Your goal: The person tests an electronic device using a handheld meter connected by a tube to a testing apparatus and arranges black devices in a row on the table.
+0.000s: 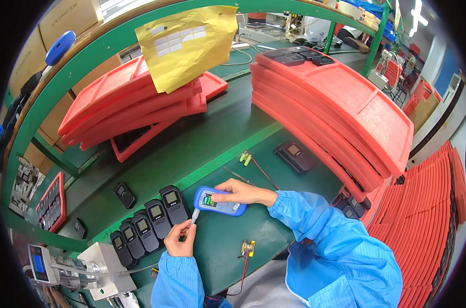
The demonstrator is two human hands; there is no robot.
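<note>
My right hand (239, 192) is closed around a blue handheld meter (228, 207) with a lit colour screen, the thumb lying across its face. Between the thumb and fingers of my left hand (179, 240) is a small greyish tube-like piece (195, 215), its upper end at the left end of the meter. Whether the two are joined I cannot tell. Just left of my hands, several black handheld devices with small screens (172, 203) stand in a slanting row on the green bench (212, 241).
Stacked red trays (335, 102) rise at right, with more red trays (135, 102) at back left. Wired green cells (246, 158) and a small yellow part on a red wire (249, 248) lie near my hands. A white pump-like unit with tubing (102, 267) stands at left.
</note>
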